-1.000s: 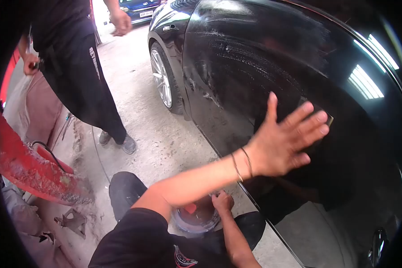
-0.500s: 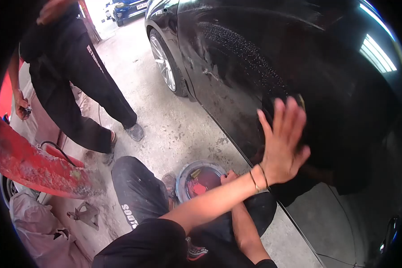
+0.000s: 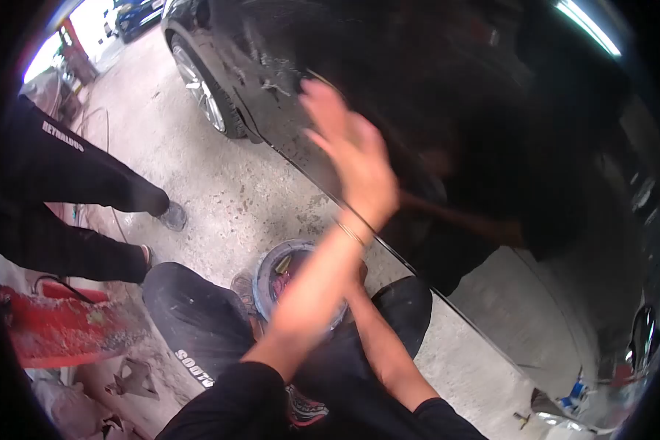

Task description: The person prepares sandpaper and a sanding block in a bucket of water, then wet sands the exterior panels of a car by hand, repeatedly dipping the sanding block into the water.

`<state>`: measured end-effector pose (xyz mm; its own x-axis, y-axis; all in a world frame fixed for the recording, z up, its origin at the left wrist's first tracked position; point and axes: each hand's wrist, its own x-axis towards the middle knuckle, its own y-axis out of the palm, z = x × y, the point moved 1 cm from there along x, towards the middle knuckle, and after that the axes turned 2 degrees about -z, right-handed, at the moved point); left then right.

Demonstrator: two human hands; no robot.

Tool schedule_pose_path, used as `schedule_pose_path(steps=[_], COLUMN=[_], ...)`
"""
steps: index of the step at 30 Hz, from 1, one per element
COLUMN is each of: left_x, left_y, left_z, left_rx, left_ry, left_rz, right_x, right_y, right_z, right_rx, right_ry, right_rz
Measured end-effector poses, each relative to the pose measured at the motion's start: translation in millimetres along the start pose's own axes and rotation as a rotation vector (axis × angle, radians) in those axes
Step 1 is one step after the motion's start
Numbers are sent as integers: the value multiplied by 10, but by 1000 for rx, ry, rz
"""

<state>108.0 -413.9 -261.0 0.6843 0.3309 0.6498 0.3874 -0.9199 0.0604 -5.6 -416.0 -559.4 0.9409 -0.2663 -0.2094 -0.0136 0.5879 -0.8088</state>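
My left hand (image 3: pixel 356 150) is blurred over the lower part of a black car door (image 3: pixel 433 81), its fingers stretched out flat. A thin yellowish edge (image 3: pixel 318 77) shows beside its fingertips; what it belongs to is too dark to make out. My left forearm crosses above a round bucket (image 3: pixel 262 277) between my knees. Inside the bucket are a yellow-green piece (image 3: pixel 283 265) and something reddish, partly covered by the forearm. My right hand (image 3: pixel 362 273) is at the bucket's right side, mostly behind the left forearm, with its fingers hidden.
Another person's dark-trousered legs (image 3: pixel 88 176) stand at the left. A red, dust-caked metal part (image 3: pixel 59 334) lies below them. The car's wheel (image 3: pixel 202 88) is at the upper left, with a blue car (image 3: pixel 136 16) beyond. Small items (image 3: pixel 576 392) show at the lower right.
My left hand has swept left across the door, and the yellowish edge has shifted with it. The view has turned, placing the other person farther left; their hands have left the view.
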Motion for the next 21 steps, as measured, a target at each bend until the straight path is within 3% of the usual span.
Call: schedule_pose_path(steps=[1, 3, 5, 7, 8, 11, 14, 17, 19, 21], left_x=[-440, -872, -559, 75, 399, 1256, 1029, 20, -512, -443], left_y=[124, 136, 24, -92, -221, -467, -240, 221, 263, 187], left_z=[-16, 75, 233, 619, 793, 1661, 1286, 432, 7, 47], left_rx=[100, 18, 102, 124, 45, -59, -149, -12, -90, -85], left_ry=[93, 102, 146, 74, -25, -298, -364, -193, -156, -163], left_rz=[76, 164, 179, 63, 18, -100, -187, -118, -48, -21], right_x=[46, 79, 108, 195, 104, 157, 210, 282, 301, 263], right_y=[52, 38, 261, 213, 33, -56, -68, -24, -146, -236], right_z=[-35, 20, -75, -182, 34, 121, 174, 181, 200, 258], right_rx=[10, -7, 8, -139, -63, -68, -85, -131, -119, -124], right_ry=[-11, -59, -161, -138, -88, -25, -64, -38, -58, -73], right_rz=[4, 15, -157, 34, -33, 57, 20, 7, 53, 49])
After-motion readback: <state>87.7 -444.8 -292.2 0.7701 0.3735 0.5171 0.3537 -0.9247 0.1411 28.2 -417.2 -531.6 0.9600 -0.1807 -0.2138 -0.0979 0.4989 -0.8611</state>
